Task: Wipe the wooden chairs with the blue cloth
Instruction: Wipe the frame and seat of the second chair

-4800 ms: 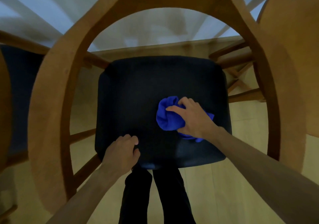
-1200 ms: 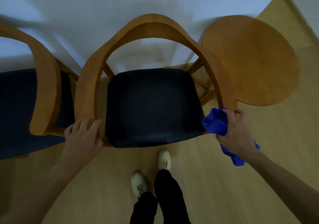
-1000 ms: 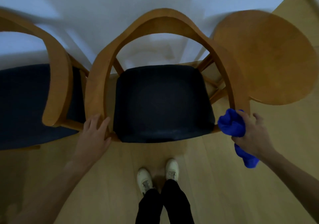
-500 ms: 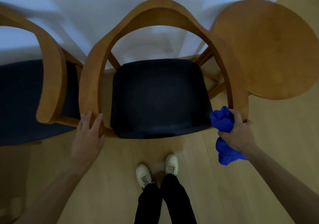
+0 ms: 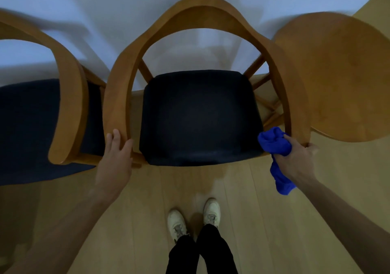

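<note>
A right hand (image 5: 295, 159) grips a bunched blue cloth (image 5: 274, 145) against the right armrest end of a wooden chair (image 5: 202, 9); the left hand (image 5: 116, 159), fingers straight, rests on its left armrest, beside a second chair (image 5: 69, 96)

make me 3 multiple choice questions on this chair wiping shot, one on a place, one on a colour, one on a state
1. Where is the bunched blue cloth?
A. on the seat
B. at the end of the right armrest
C. on the floor

2. What colour is the middle wooden chair's padded seat?
A. black
B. red
C. white

3. How is the left hand?
A. clenched in a fist
B. fingers straight against the left armrest end
C. holding the cloth

Answers: 1 B, the right hand grips it there. 2 A, the cushion is dark. 3 B, straight fingers touch wood.
</note>
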A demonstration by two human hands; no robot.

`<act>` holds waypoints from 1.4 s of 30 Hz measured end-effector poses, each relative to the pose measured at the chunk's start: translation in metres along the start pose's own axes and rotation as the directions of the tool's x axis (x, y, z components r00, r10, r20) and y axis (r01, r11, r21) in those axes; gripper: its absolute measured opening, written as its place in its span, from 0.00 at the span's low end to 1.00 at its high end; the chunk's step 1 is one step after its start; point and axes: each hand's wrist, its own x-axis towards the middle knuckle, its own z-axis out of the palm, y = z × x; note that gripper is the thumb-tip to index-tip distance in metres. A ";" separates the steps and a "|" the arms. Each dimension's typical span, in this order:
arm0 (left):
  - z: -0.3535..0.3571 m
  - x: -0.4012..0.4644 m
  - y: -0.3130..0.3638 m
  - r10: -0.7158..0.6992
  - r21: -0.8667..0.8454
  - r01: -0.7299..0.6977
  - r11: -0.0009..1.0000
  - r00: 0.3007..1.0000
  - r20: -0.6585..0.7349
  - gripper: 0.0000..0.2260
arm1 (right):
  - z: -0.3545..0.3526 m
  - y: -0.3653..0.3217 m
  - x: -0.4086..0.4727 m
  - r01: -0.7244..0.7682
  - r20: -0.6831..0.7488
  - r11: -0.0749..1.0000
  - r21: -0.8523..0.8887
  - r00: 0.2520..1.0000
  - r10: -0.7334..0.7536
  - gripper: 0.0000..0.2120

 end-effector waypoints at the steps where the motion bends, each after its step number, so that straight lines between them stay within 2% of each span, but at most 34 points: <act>1: -0.004 0.006 0.001 -0.005 0.005 0.005 1.000 1.000 0.003 0.22 | -0.001 -0.004 0.008 -0.001 0.006 1.000 -0.021 1.000 0.001 0.30; 9: -0.021 0.037 0.025 -0.077 0.003 0.077 0.997 0.997 0.014 0.20 | -0.014 -0.031 0.053 0.004 0.064 0.997 -0.077 0.998 0.001 0.31; 12: -0.022 0.038 0.038 -0.120 0.078 0.120 0.990 0.993 -0.002 0.18 | -0.003 -0.037 0.041 0.195 0.015 0.957 -0.217 0.980 -0.196 0.32; 14: -0.023 0.037 0.046 -0.081 0.129 0.084 0.988 0.996 -0.032 0.17 | 0.007 -0.047 0.034 0.311 0.045 0.902 -0.301 0.949 -0.312 0.33; 16: -0.023 0.035 0.053 0.003 0.149 0.006 0.989 0.999 -0.054 0.18 | 0.014 -0.061 0.031 0.360 0.072 0.886 -0.293 0.932 -0.355 0.34; 21: -0.027 0.022 0.061 0.123 0.087 -0.116 0.989 0.988 -0.092 0.18 | 0.026 -0.085 0.020 0.497 0.125 0.814 -0.299 0.867 -0.483 0.35; 24: -0.032 0.011 0.055 0.154 0.110 -0.144 0.984 0.983 -0.098 0.19 | 0.031 -0.098 0.008 0.594 0.180 0.724 -0.351 0.801 -0.570 0.35; 28: -0.043 -0.011 0.030 0.110 0.089 -0.098 0.991 0.985 -0.136 0.17 | 0.038 -0.120 -0.016 0.721 0.254 0.588 -0.367 0.686 -0.682 0.33; 34: -0.056 -0.053 -0.029 -0.022 0.039 0.028 0.999 0.990 -0.142 0.13 | 0.060 -0.178 -0.074 0.873 0.389 0.389 -0.294 0.482 -0.785 0.27; 38: -0.052 -0.089 -0.092 -0.095 0.008 0.098 0.995 0.978 -0.186 0.17 | 0.105 -0.231 -0.123 0.939 0.471 0.261 -0.222 0.338 -0.815 0.27; 42: -0.044 -0.127 -0.167 -0.246 -0.025 0.245 0.969 0.955 -0.167 0.20 | 0.155 -0.289 -0.178 0.968 0.514 0.195 -0.156 0.248 -0.821 0.29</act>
